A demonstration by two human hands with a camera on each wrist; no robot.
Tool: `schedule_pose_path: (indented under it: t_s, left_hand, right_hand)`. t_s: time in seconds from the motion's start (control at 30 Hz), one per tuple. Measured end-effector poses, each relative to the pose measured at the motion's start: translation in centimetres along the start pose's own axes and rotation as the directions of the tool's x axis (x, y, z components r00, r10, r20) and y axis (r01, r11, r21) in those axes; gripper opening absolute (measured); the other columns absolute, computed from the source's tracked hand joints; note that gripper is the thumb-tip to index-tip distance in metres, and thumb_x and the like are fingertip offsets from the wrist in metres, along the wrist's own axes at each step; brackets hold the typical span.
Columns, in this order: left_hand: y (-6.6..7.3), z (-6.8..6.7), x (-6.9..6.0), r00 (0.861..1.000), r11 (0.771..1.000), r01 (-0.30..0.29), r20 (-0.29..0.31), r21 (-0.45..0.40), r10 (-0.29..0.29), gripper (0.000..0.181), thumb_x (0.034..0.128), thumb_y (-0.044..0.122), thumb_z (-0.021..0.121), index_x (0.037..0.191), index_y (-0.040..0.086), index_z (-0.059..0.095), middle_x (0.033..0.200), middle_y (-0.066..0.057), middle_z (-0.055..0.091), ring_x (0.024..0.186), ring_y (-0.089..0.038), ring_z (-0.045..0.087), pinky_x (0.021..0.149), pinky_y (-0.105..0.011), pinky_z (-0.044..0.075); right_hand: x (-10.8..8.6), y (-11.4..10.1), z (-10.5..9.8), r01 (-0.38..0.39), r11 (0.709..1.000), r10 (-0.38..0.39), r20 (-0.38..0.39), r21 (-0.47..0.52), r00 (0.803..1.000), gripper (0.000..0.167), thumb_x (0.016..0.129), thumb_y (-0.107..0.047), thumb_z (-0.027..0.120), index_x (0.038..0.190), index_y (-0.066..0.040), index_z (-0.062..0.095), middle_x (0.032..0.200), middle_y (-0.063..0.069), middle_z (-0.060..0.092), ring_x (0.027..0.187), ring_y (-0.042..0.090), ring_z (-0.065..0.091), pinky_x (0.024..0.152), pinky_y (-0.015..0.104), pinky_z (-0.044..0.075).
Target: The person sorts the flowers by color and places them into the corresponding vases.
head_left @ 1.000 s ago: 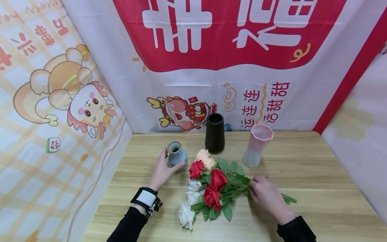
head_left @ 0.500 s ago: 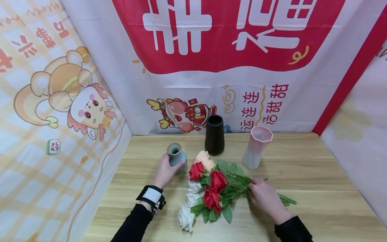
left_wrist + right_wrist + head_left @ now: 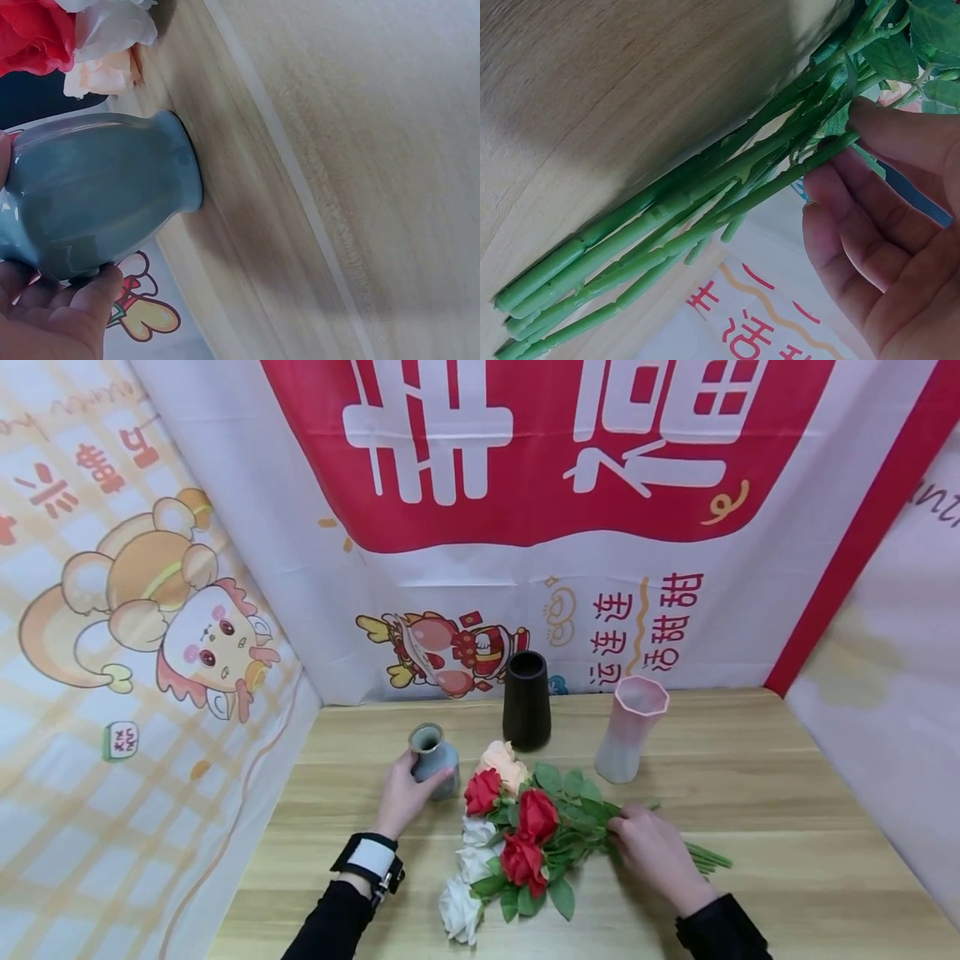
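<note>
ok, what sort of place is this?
Likely a staged tabletop corner, perhaps a recording booth rather than a lived-in room. Printed cloth walls it at the back and sides, right up to a wood-look table set with three vases and a bunch of flowers.

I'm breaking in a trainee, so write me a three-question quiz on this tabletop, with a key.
1. True or false: the left hand grips the small, rounded, glossy blue-grey vase.

2. Which vase stands farthest right in the head view?
A) the tapered black vase
B) the faceted pink-to-white vase
C) the blue-grey vase

3. Fill in: the right hand pinches the red, white and peach roses by their green ____.

Key: 1. True. 2. B. 3. Stems.
</note>
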State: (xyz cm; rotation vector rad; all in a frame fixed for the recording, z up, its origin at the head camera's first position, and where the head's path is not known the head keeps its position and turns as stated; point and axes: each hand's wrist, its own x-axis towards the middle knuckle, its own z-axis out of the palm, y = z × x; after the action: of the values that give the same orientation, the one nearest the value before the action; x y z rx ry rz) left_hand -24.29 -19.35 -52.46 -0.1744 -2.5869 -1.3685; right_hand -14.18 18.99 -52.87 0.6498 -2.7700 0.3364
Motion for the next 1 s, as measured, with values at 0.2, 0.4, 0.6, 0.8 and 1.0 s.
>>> schedule_pose_path:
  t_s: [0.2, 0.4, 0.6, 0.8, 1.0]
  left_hand:
    - [-0.2, 0.7, 0.0, 0.999, 0.999, -0.03, -0.025, 0.024, 0.03, 0.058, 0.0781, 0.036, 0.085, 0.123, 0.006, 0.064, 0.121, -0.013, 0.065, 0.109, -0.026, 0.062, 0.091, -0.044, 0.05]
    - [-0.3, 0.3, -0.2, 0.997, 0.999, -0.053, -0.051, 0.013, 0.054, 0.054, 0.0778, 0.031, 0.086, 0.121, 0.005, 0.065, 0.118, -0.014, 0.067, 0.107, -0.027, 0.063, 0.09, -0.045, 0.05]
    - [-0.1, -0.2, -0.3, 0.998, 0.999, -0.031, -0.051, 0.03, 0.032, 0.056, 0.0778, 0.031, 0.086, 0.121, 0.004, 0.065, 0.12, -0.015, 0.066, 0.108, -0.029, 0.062, 0.09, -0.047, 0.05]
    - [0.0, -0.1, -0.1, 0.998, 0.999, -0.03, -0.053, 0.029, 0.031, 0.054, 0.0775, 0.032, 0.086, 0.121, 0.006, 0.066, 0.119, -0.013, 0.066, 0.107, -0.027, 0.062, 0.09, -0.044, 0.05]
    - [-0.4, -0.1, -0.3, 0.998, 1.0, -0.024, -0.057, 0.008, 0.024, 0.054, 0.0772, 0.032, 0.086, 0.121, 0.007, 0.066, 0.12, -0.012, 0.066, 0.108, -0.026, 0.062, 0.091, -0.044, 0.05]
  right_hand:
    - [-0.4, 0.2, -0.5, -0.028, 1.0, 0.028, -0.011, -0.004, 1.0, 0.018, 0.072, 0.0, 0.083, 0.072, -0.012, 0.069, 0.07, -0.003, 0.051, 0.062, 0.019, 0.057, 0.053, 0.036, 0.049]
    - [-0.2, -0.2, -0.8, -0.024, 1.0, 0.024, -0.051, -0.005, 0.998, 0.019, 0.072, -0.002, 0.084, 0.071, -0.013, 0.068, 0.069, -0.004, 0.05, 0.06, 0.021, 0.057, 0.049, 0.037, 0.048]
    - [0.1, -0.6, -1.9, -0.021, 1.0, 0.022, -0.08, 0.017, 0.997, 0.018, 0.073, 0.001, 0.083, 0.075, -0.012, 0.071, 0.07, -0.005, 0.052, 0.06, 0.014, 0.054, 0.049, 0.031, 0.045]
    - [0.2, -0.7, -3.1, -0.013, 1.0, 0.012, -0.16, -0.002, 0.987, 0.017, 0.072, 0.001, 0.084, 0.083, -0.01, 0.075, 0.074, -0.002, 0.057, 0.06, 0.015, 0.056, 0.047, 0.031, 0.045]
    - [0.2, -0.8, -3.8, 0.007, 1.0, -0.009, -0.208, -0.009, 0.978, 0.02, 0.07, -0.001, 0.086, 0.087, -0.006, 0.077, 0.076, 0.002, 0.062, 0.06, 0.016, 0.058, 0.046, 0.031, 0.047]
